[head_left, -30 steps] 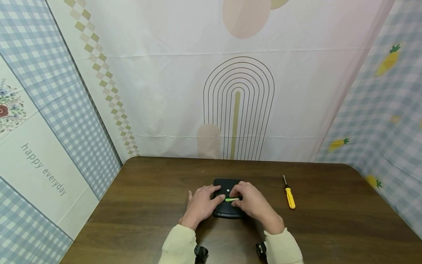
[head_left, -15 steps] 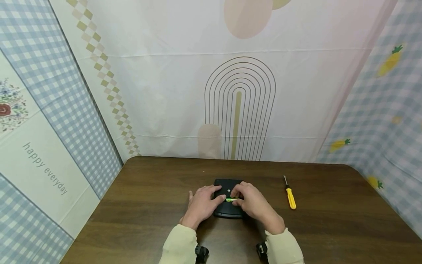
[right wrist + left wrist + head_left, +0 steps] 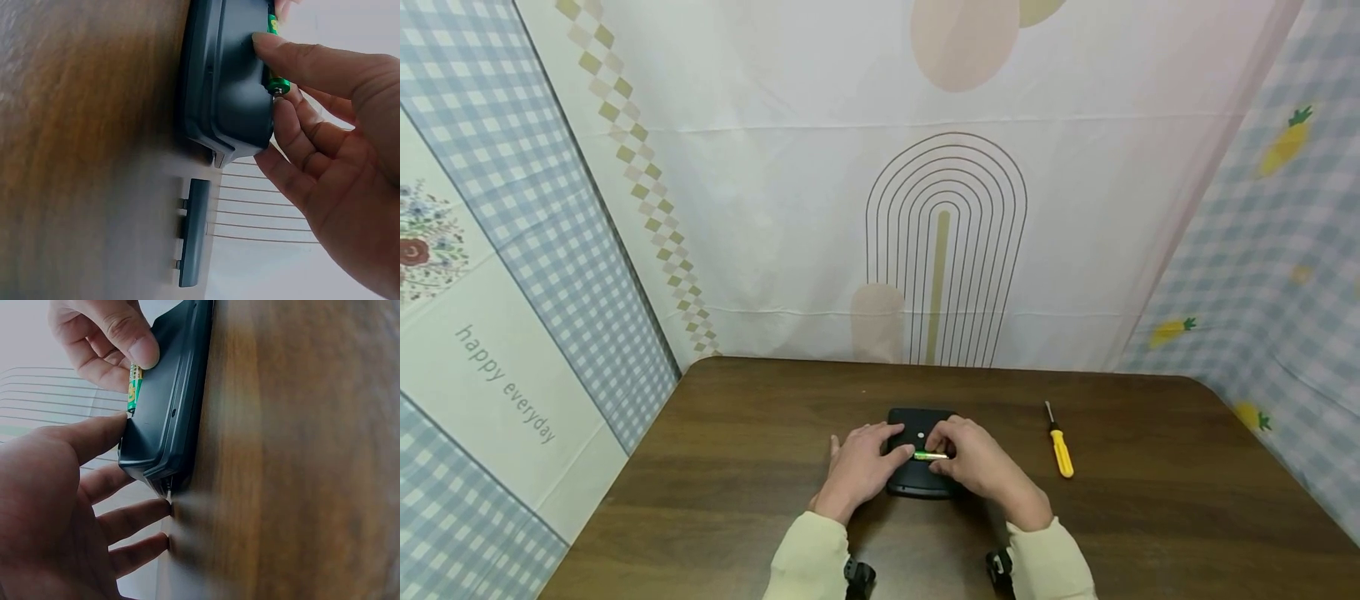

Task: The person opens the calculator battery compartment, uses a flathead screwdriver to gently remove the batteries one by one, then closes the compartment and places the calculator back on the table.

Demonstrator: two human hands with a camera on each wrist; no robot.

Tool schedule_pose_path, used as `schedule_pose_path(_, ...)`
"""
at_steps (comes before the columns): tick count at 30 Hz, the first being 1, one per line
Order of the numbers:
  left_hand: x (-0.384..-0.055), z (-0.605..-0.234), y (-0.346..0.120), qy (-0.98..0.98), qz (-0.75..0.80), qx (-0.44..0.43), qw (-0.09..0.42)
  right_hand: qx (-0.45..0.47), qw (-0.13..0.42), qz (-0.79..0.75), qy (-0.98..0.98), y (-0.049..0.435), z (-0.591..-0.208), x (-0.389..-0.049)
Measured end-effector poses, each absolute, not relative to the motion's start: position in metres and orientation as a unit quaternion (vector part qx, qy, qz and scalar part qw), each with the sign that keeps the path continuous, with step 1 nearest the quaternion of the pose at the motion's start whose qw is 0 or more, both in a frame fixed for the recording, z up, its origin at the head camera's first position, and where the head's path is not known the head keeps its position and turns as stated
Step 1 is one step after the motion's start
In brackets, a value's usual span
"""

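Note:
A dark flat device (image 3: 917, 483) lies on the wooden table, its plain back up. A green battery (image 3: 929, 456) sits crosswise at its middle; in the right wrist view the battery's near end stands slightly proud beside a small metal spring (image 3: 278, 92). My right hand (image 3: 977, 458) pinches the battery's right end between thumb and curled fingers. My left hand (image 3: 862, 467) presses its thumb tip at the battery's left end. The left index fingertip rests on the device, while other left fingers stretch past its side to the table, as the left wrist view shows.
A yellow-handled screwdriver (image 3: 1061, 452) lies to the right of the hands. In the right wrist view a narrow dark cover with small tabs (image 3: 195, 232) lies on the table (image 3: 94, 156) beyond the device. A white patterned cloth (image 3: 775, 208) hangs behind the table.
My right fingers have shifted slightly around the battery, showing more of its right end than half a second ago. My left hand, the device and the screwdriver stay put.

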State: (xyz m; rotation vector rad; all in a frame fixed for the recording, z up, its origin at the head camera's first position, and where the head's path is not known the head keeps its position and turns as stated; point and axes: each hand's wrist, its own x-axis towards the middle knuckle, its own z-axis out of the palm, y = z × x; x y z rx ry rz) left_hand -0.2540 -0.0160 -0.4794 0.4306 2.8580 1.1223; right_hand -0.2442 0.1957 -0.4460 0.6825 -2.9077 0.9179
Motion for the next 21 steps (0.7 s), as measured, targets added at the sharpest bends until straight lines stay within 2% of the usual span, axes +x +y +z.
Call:
schedule_pose_path(13, -0.2519, -0.4792, -0.0151, 0.921, 0.362, 0.144, 0.014, 0.219, -0.006, 0.284, -0.933, 0.1966, -0.4439, -0.2463)
schedule_pose_path(21, -0.2523, -0.4789, -0.0169, 0.922, 0.362, 0.14, 0.011, 0.26, -0.009, 0.283, -0.923, 0.1978, -0.4408, -0.2489)
